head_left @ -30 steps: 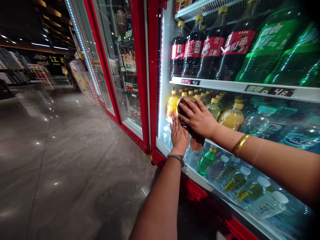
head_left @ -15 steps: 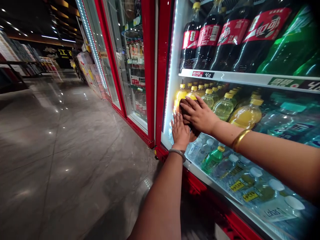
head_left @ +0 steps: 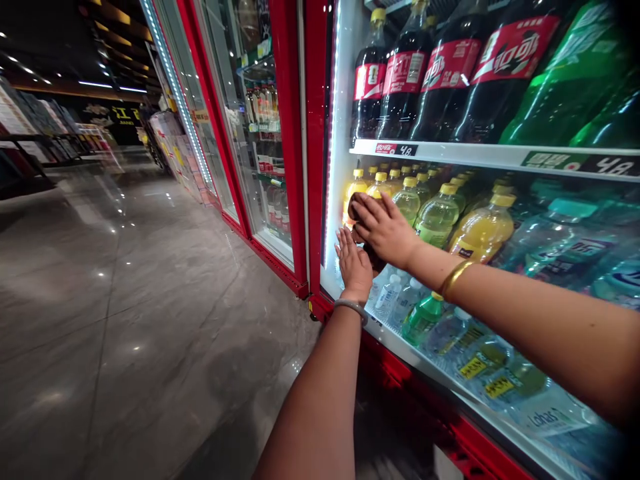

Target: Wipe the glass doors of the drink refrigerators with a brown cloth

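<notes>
My right hand (head_left: 390,233) lies flat with fingers stretched out against the glass door of a lit drinks cooler (head_left: 314,167). Just below and left of it, my left hand (head_left: 355,267) is also flat, fingers pointing up the glass. Behind and between the hands shows a dark brown patch (head_left: 375,259); whether it is a cloth or a reflection I cannot tell. A grey bangle (head_left: 351,308) circles my left wrist and a gold bangle (head_left: 455,279) my right. Behind the glass, yellow-capped bottles (head_left: 437,217) are partly hidden by my right hand and arm.
Large cola bottles (head_left: 453,73) fill the upper shelf (head_left: 465,155). Clear water bottles and a small green bottle (head_left: 423,320) sit at the bottom. Another red-framed cooler (head_left: 290,133) adjoins on the left. A shiny grey floor (head_left: 150,320) stretches along the left.
Both hands stay flat at the glass and have shifted only slightly. The whole view has moved a little, so the cooler and bottles appear further left.
</notes>
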`<state>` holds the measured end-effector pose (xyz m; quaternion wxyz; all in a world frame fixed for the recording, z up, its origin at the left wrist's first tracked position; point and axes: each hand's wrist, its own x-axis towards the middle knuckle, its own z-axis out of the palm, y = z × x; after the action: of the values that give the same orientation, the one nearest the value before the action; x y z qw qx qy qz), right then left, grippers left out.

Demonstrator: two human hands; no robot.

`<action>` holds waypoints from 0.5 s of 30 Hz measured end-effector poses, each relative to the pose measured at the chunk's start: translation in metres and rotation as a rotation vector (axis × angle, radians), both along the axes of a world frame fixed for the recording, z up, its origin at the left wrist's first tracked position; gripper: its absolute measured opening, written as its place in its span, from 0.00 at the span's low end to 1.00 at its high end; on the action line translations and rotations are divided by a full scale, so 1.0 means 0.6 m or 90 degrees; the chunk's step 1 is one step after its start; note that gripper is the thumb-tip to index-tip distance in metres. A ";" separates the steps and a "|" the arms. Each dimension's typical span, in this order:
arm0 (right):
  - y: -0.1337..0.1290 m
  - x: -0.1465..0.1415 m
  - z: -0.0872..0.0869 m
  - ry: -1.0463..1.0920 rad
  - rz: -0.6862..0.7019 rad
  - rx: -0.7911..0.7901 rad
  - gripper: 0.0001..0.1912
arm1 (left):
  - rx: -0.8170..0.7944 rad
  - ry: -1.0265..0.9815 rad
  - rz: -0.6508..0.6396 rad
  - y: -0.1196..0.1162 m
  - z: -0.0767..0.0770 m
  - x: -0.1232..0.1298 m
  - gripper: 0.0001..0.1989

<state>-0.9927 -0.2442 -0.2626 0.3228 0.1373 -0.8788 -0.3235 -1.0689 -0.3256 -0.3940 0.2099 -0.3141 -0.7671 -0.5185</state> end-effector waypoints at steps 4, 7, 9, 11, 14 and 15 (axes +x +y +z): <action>-0.002 0.028 -0.067 -0.037 0.013 0.002 0.28 | -0.032 0.016 -0.021 -0.009 -0.019 0.013 0.37; 0.020 0.095 -0.074 -0.050 0.043 -0.004 0.24 | -0.068 0.059 -0.066 -0.005 -0.021 0.049 0.35; 0.035 0.137 -0.053 -0.042 0.053 -0.029 0.24 | -0.078 0.101 -0.092 0.006 -0.006 0.073 0.35; 0.042 0.164 -0.024 -0.016 0.038 -0.073 0.26 | -0.060 0.155 -0.101 0.020 0.018 0.090 0.35; 0.039 0.168 0.002 0.024 0.000 -0.105 0.28 | -0.014 0.202 -0.067 0.039 0.052 0.096 0.35; 0.037 0.165 0.003 0.032 -0.006 -0.096 0.27 | -0.011 0.202 -0.051 0.044 0.057 0.095 0.34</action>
<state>-0.8938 -0.2220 -0.2609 0.3528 0.1003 -0.8928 -0.2616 -1.0120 -0.2994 -0.3598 0.3052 -0.4241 -0.7154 -0.4639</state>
